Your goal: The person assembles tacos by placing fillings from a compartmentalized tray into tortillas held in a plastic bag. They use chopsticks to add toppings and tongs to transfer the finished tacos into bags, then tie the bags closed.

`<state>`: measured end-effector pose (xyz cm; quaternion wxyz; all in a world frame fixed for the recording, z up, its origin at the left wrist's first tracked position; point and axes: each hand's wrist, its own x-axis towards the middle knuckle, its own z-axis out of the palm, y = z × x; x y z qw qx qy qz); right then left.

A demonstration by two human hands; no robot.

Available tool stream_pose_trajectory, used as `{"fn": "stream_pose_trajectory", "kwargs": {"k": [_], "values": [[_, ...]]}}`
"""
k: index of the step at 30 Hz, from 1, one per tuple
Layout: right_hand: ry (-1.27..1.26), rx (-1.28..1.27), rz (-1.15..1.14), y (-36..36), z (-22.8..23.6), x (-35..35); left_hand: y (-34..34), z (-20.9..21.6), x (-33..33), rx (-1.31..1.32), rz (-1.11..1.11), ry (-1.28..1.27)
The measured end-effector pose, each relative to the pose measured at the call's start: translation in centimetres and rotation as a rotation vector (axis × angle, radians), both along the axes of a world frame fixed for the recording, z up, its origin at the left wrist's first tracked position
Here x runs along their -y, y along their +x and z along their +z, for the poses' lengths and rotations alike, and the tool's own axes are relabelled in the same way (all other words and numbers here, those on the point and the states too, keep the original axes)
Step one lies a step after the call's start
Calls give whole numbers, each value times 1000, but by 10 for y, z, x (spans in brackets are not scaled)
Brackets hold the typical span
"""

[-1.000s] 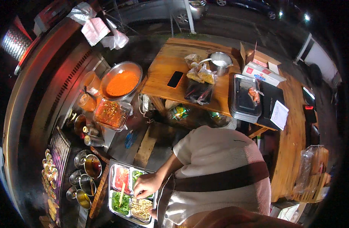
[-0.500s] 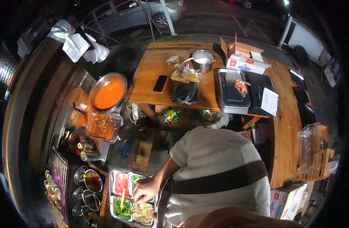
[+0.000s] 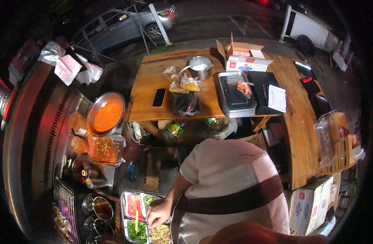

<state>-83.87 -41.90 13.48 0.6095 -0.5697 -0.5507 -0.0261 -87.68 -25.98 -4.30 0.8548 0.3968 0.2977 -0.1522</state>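
Observation:
My right hand [image 3: 159, 213], the bare forearm leaving a short light sleeve, hangs over a metal tray of small white-edged containers. Its fingers point down and are drawn together; whatever they may hold is hidden. Just below them is a container of tan pieces [image 3: 159, 235]. Beside it lie chopped green leaves [image 3: 137, 233], with pale wooden chopsticks [image 3: 137, 219] standing in them. Behind are a container of red food [image 3: 133, 206] and one of greens [image 3: 149, 199], partly covered by the hand. My left hand does not show.
To the left are metal cups [image 3: 103, 208], a grill rack [image 3: 67, 211], a tub of red seasoning [image 3: 105, 150] and a bowl of orange powder [image 3: 108, 116]. A wooden table [image 3: 148, 73] carries a phone [image 3: 159, 97], a pot [image 3: 200, 67], stacked trays [image 3: 231, 103] and an open carton [image 3: 247, 64].
The view has shifted, so the table sits further left and the food tray slightly lower. My right hand stays above the tray, now nearer the tan pieces and greens, fingers still down.

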Motion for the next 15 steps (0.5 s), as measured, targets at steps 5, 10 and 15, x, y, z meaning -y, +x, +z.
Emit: {"fn": "stream_pose_trajectory", "kwargs": {"k": [5, 10, 15], "values": [[-22, 27, 6, -5, -7, -7, 12, 4, 5, -4, -67, 3], [-61, 62, -11, -6, -8, -7, 30, 9, 13, 10, -160, 24], [-46, 85, -133, -15, -1, 0, 37, 12, 21, 6, -197, 24]]}}
